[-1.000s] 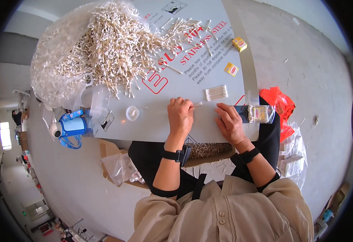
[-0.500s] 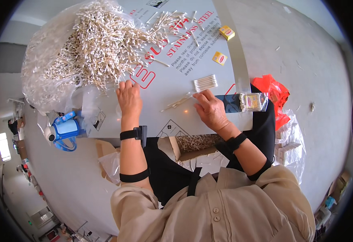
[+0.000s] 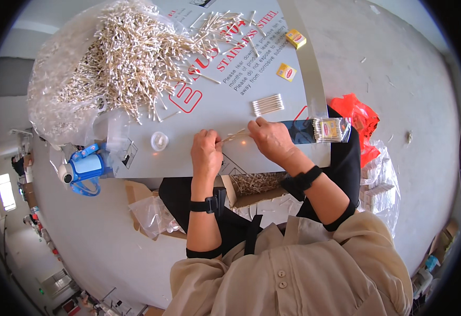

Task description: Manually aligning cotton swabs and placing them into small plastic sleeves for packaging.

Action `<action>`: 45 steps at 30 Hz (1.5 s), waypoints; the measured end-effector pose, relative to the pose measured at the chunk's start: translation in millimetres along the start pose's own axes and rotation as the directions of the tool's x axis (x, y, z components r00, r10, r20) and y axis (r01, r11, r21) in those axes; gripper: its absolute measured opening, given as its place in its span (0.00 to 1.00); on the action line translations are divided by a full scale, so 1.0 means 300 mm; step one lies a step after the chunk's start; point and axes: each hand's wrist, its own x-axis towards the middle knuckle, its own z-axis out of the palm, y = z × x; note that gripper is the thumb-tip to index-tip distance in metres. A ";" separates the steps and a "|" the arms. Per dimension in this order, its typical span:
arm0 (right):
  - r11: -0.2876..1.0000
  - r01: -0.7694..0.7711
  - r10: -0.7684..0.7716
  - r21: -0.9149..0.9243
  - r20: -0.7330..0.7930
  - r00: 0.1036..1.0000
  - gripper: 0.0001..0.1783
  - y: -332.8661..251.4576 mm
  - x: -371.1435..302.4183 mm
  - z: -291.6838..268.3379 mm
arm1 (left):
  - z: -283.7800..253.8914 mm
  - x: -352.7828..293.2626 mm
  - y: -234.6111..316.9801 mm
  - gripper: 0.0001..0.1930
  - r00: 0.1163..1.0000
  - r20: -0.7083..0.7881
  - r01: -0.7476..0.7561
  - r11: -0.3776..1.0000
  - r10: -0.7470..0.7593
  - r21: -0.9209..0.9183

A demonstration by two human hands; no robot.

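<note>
A few cotton swabs [image 3: 234, 136] stretch slantwise between my hands, low over the table. At their left end, the fingers of my left hand [image 3: 207, 152] are closed on the tips. My right hand [image 3: 273, 140] pinches the other end. Just beyond my right hand lies a neat row of cotton swabs [image 3: 267, 105], side by side. To its right, a clear packet of cotton swabs [image 3: 329, 130] with a yellow card rests on a dark strip [image 3: 300, 131] at the table edge. A small round white dish [image 3: 159, 141] sits left of my left hand.
A big heap of loose cotton swabs [image 3: 130, 58] spills from a clear plastic bag [image 3: 46, 105]. Two small yellow boxes or cards [image 3: 296, 39] lie far right on the table [image 3: 188, 163]. A blue bottle [image 3: 87, 167] stands left; a cardboard box [image 3: 254, 197] of swabs is below the edge.
My left hand has moved from beside the heap, right and nearer, to the swabs by my right hand, uncovering the white dish. My right hand has shifted slightly left.
</note>
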 end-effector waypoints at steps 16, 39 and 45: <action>0.999 -0.009 0.011 0.032 -0.058 0.998 0.06 0.094 -0.147 -0.098 | 0.150 0.088 0.215 0.08 0.972 -0.022 -0.236 0.969 0.235 -0.076; 0.940 -0.104 0.221 0.326 -0.346 0.912 0.05 0.130 -0.181 -0.098 | -0.040 0.402 -0.145 0.16 0.935 -0.322 -0.091 0.978 0.149 0.188; 0.946 -0.096 0.207 0.311 -0.350 0.913 0.05 0.120 -0.169 -0.093 | -0.008 0.527 -0.107 0.12 0.947 -0.182 -0.220 0.946 0.266 0.238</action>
